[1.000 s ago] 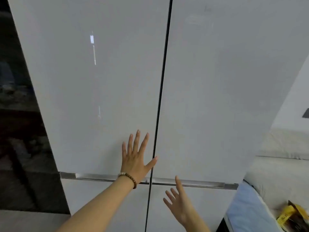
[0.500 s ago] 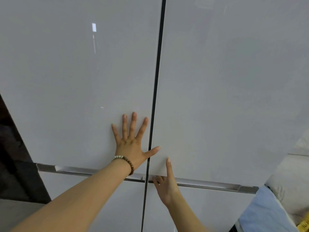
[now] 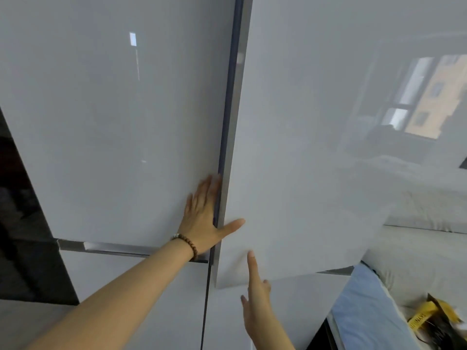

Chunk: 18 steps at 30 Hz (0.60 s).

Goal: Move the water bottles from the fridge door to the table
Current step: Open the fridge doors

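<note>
Shows the right fridge door (image 3: 303, 173) barely ajar, left hand (image 3: 202, 218) spread flat beside its inner edge, right hand (image 3: 257, 294) at its lower edge, both grips wide and empty; shows no water bottles, presumably behind that door, all yet to move.

Your left hand (image 3: 202, 221) lies on the left fridge door (image 3: 113, 122) at the seam. Its thumb crosses onto the right fridge door (image 3: 303, 173), which stands forward of the left one. Your right hand (image 3: 257, 299) is at 6 o'clock, with its forefinger on that door's lower corner. A cushion (image 3: 366, 311) lies at 4 o'clock.
</note>
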Available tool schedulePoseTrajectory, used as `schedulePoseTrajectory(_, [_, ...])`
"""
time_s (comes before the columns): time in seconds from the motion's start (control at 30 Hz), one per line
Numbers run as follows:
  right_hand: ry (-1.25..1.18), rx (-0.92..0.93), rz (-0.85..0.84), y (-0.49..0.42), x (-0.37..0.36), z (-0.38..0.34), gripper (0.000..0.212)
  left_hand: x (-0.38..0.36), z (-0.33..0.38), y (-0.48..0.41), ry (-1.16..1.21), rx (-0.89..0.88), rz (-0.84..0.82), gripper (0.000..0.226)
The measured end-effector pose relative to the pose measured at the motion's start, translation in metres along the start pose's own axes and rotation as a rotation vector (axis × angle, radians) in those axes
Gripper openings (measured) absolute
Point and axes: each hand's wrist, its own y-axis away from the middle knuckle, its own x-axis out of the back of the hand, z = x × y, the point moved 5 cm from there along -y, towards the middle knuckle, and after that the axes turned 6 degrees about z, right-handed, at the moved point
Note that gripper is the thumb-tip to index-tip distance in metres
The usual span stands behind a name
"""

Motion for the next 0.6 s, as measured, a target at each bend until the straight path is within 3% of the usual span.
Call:
schedulePoseTrajectory(0.07, [0.092, 0.32, 0.135, 0.037, 0.017, -0.042, 0.104, 0.008, 0.024, 0.008, 0.465, 0.102, -0.056, 0.106])
schedulePoseTrajectory(0.13, [0.18, 0.713, 0.112, 0.086, 0.019, -0.093, 0.09, 0.008, 0.038, 0.014, 0.777, 0.309, -0.179, 0.109])
schedulePoseTrajectory(0.2, [0.27, 0.984, 0.096, 0.128, 0.013, -0.133, 0.087, 0.012, 0.05, 0.024, 0.903, 0.443, -0.243, 0.114])
schedulePoseTrajectory(0.27, [0.351, 1.192, 0.108, 0.164, 0.004, -0.161, 0.09, 0.019, 0.062, 0.039, 0.922, 0.469, -0.269, 0.115])
schedulePoseTrajectory(0.47, [0.576, 1.471, 0.237, 0.238, -0.009, -0.189, 0.099, 0.059, 0.127, 0.081, 0.863, 0.315, -0.388, 0.061])
schedulePoseTrajectory(0.53, [0.606, 1.514, 0.314, 0.253, 0.001, -0.196, 0.098, 0.068, 0.152, 0.091, 0.811, 0.257, -0.481, 0.057])
schedulePoseTrajectory(0.6, [0.595, 1.521, 0.415, 0.265, 0.017, -0.205, 0.096, 0.07, 0.182, 0.099, 0.759, 0.182, -0.547, 0.075])
